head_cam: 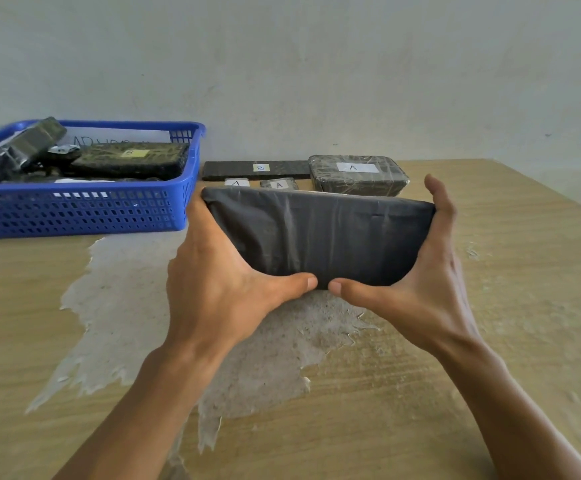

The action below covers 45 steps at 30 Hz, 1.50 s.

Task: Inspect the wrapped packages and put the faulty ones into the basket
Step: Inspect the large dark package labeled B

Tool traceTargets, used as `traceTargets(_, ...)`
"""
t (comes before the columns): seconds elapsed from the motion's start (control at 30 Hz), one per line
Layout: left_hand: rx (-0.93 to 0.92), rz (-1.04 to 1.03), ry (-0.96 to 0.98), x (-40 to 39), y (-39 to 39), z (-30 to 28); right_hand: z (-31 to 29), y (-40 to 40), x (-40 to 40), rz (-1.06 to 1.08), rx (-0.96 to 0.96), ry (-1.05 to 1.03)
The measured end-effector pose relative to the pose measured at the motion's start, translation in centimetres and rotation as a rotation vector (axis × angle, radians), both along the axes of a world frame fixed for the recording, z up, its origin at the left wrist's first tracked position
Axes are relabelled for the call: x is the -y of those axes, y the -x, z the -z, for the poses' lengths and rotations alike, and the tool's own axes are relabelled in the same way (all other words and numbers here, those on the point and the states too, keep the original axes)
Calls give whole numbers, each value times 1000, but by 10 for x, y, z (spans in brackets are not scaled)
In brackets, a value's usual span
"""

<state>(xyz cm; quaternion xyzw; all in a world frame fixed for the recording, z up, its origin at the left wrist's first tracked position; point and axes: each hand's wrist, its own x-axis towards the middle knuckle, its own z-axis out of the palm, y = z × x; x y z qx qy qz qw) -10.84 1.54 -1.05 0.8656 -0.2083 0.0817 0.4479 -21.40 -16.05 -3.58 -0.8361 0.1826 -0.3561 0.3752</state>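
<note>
Head view looks down on a wood-grain bench (490, 341) whose top layer has peeled away in a pale rough patch at the middle. At the back left stands a blue perforated basket (84, 213) holding several dark wrapped packages, one of them a flat one with a yellow label (133, 160). Both hands hold a large dark grey wrapped package (320, 237) above the bench, in front of the basket's right end and tilted with its plain face toward the camera. The left hand (219, 282) grips its left end and the right hand (417, 289) its right end; each thumb curls under the lower edge, the two tips almost meeting, while the fingers (438, 192) clamp round the far side. Behind it near the wall lie a thick package labelled A (356, 174), a long thin strip labelled B (256, 169), and two small packages labelled A (278, 184), half hidden by the held one
</note>
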Motion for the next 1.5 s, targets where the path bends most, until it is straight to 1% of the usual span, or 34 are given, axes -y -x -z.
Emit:
traceTargets(0.07,-3,31,0,-2,-3,-1,-1,2,4,-34,9,-36)
traceTargets(0.13,-35,115,21,-9,-12,-3,-2,4,9,-75,25,-108)
traceTargets(0.23,-98,290,134,-19,-25,-6,-5,5,16,-114,51,-234)
traceTargets(0.3,-105,342,201,-22,-28,-7,-4,5,19,-130,57,-239)
traceTargets(0.5,-115,385,279,-22,-30,-3,-1,4,24,-160,86,-230)
traceTargets(0.63,-104,395,287,-23,-31,-2,-4,5,26,-214,121,-328)
traceTargets(0.87,-164,469,331,-26,-33,-4,-9,6,29,-274,191,-456)
traceTargets(1.0,-181,486,350,-25,-33,-3,-6,7,32,-294,254,-542)
traceTargets(1.13,-182,472,422,-23,-35,-1,-7,6,29,-281,243,-539)
traceTargets(1.27,-136,354,507,-17,-33,0,-7,6,25,-322,208,-507)
traceTargets(1.37,-136,279,568,-16,-33,-2,-8,5,23,-324,248,-514)
traceTargets(1.43,-171,233,638,-17,-37,-4,-10,5,26,-324,304,-520)
traceTargets(1.5,-252,195,707,-18,-40,-4,-12,6,29,-320,367,-572)
